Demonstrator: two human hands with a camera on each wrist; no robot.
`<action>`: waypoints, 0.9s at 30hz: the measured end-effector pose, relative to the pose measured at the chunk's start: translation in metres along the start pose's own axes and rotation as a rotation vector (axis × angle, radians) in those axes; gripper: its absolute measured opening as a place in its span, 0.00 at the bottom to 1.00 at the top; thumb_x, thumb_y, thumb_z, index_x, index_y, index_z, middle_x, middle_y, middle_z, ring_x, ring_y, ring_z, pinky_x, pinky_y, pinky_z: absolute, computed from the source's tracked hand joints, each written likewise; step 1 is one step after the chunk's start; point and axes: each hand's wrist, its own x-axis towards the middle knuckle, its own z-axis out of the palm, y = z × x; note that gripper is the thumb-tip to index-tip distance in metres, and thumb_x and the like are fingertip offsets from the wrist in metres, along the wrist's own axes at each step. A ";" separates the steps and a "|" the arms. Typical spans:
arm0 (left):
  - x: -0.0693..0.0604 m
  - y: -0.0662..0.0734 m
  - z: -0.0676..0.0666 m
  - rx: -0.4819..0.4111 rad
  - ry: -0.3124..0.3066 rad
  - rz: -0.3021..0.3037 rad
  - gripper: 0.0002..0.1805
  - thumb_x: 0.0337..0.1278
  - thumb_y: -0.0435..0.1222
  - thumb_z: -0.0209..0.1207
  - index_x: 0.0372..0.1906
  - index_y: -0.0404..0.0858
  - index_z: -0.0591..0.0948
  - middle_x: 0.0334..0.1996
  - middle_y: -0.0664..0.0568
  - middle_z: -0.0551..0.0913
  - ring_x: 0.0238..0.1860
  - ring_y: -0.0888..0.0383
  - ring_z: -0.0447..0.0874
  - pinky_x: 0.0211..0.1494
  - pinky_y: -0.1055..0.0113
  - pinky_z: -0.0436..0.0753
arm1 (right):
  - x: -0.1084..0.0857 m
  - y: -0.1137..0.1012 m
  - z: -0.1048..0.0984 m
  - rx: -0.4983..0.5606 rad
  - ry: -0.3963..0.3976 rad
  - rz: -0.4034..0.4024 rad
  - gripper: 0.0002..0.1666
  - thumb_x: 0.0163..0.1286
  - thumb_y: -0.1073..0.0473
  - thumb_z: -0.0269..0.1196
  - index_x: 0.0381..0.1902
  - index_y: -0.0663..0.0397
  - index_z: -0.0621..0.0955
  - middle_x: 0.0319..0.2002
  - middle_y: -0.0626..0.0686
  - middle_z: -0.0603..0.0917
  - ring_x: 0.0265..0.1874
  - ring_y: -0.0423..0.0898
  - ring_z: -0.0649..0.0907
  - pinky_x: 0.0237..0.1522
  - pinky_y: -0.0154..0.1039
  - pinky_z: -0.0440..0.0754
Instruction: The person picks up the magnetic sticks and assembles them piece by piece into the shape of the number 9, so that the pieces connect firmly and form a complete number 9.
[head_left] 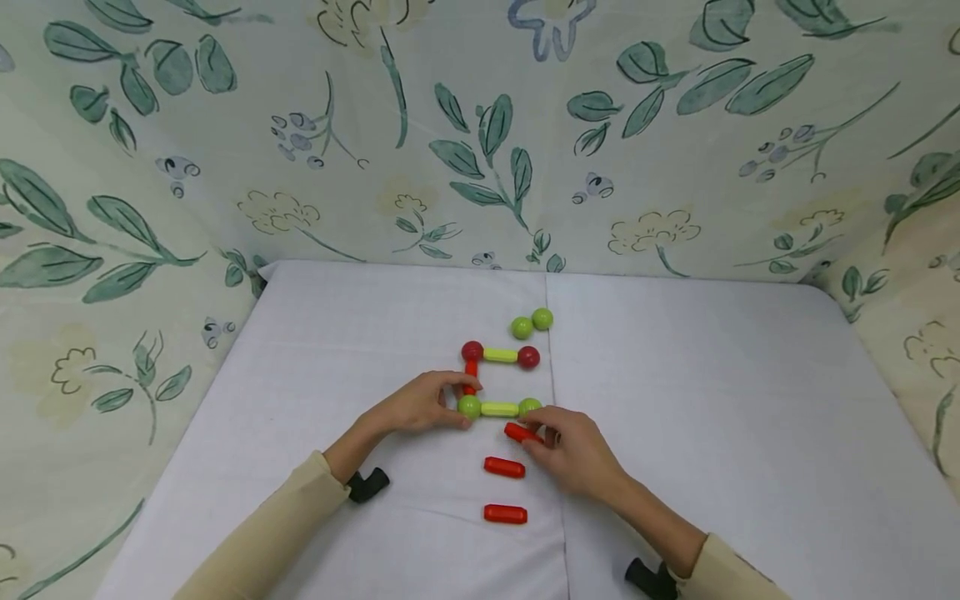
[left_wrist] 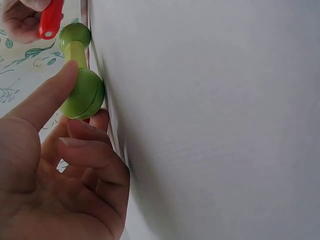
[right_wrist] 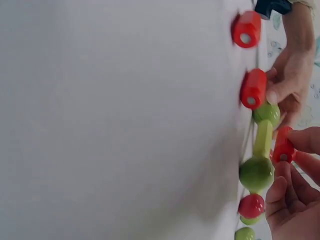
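Head view: the right grip (head_left: 577,452) pinches a plain red rod (head_left: 520,432).

Beige sleeves (head_left: 262,533), L & R, w/ stubby blk wrist cams (head_left: 369,485) ea. side, bare hands (head_left: 422,404)

A red rod (head_left: 518,432) is hovering aslant just beside a yellow-green bar (head_left: 499,410), whose ends two glossy green balls (head_left: 469,407) are capping.

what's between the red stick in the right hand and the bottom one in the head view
Another red stick lies loose on the white cloth between the held stick and the bottom stick, as the head view shows.
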 end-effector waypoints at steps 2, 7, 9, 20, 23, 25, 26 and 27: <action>0.000 0.000 0.000 -0.004 -0.001 0.003 0.26 0.53 0.35 0.72 0.58 0.42 0.80 0.41 0.57 0.77 0.42 0.56 0.74 0.39 0.65 0.75 | 0.003 0.001 -0.005 -0.006 0.069 -0.014 0.19 0.59 0.67 0.72 0.49 0.54 0.84 0.32 0.42 0.81 0.26 0.38 0.76 0.29 0.32 0.77; -0.001 -0.003 0.001 -0.009 -0.002 0.000 0.26 0.53 0.35 0.72 0.58 0.43 0.80 0.41 0.57 0.77 0.42 0.56 0.73 0.40 0.65 0.75 | 0.010 0.006 -0.012 -0.052 0.174 0.003 0.20 0.58 0.68 0.71 0.50 0.57 0.84 0.32 0.45 0.82 0.28 0.40 0.77 0.29 0.35 0.77; -0.001 -0.005 0.001 -0.009 -0.002 -0.001 0.26 0.53 0.35 0.72 0.58 0.43 0.80 0.42 0.57 0.77 0.43 0.57 0.73 0.40 0.65 0.75 | 0.012 0.008 -0.012 -0.067 0.173 0.022 0.19 0.58 0.68 0.71 0.49 0.57 0.84 0.32 0.46 0.82 0.28 0.41 0.78 0.30 0.36 0.78; -0.002 -0.008 0.003 0.003 -0.008 0.005 0.26 0.53 0.36 0.72 0.58 0.44 0.80 0.41 0.57 0.77 0.43 0.57 0.73 0.41 0.64 0.75 | 0.029 0.012 -0.012 -0.020 0.131 0.082 0.23 0.62 0.67 0.68 0.56 0.57 0.82 0.32 0.50 0.81 0.31 0.45 0.80 0.33 0.39 0.80; -0.002 -0.008 0.003 0.003 -0.006 0.009 0.26 0.53 0.36 0.72 0.58 0.44 0.80 0.41 0.57 0.77 0.43 0.57 0.73 0.42 0.64 0.75 | 0.038 0.014 -0.013 0.020 0.146 0.114 0.22 0.64 0.66 0.66 0.56 0.56 0.82 0.33 0.51 0.82 0.32 0.47 0.81 0.33 0.41 0.79; -0.003 -0.008 0.003 0.002 -0.005 0.012 0.26 0.52 0.35 0.72 0.58 0.43 0.80 0.41 0.57 0.77 0.43 0.57 0.73 0.42 0.64 0.75 | 0.043 0.015 -0.012 0.048 0.153 0.140 0.21 0.64 0.65 0.66 0.56 0.55 0.81 0.34 0.52 0.82 0.32 0.47 0.81 0.33 0.41 0.79; -0.003 -0.007 0.003 0.002 -0.004 0.014 0.26 0.52 0.35 0.72 0.58 0.43 0.80 0.41 0.57 0.77 0.43 0.57 0.73 0.42 0.64 0.75 | 0.045 0.016 -0.012 0.061 0.156 0.153 0.21 0.64 0.65 0.66 0.56 0.55 0.81 0.34 0.52 0.82 0.32 0.47 0.81 0.33 0.41 0.78; -0.003 -0.007 0.003 0.001 -0.004 0.016 0.26 0.53 0.35 0.72 0.58 0.43 0.80 0.42 0.57 0.77 0.43 0.57 0.73 0.42 0.64 0.75 | 0.047 0.016 -0.011 0.074 0.159 0.166 0.21 0.65 0.64 0.66 0.56 0.55 0.81 0.34 0.53 0.82 0.32 0.47 0.81 0.33 0.41 0.78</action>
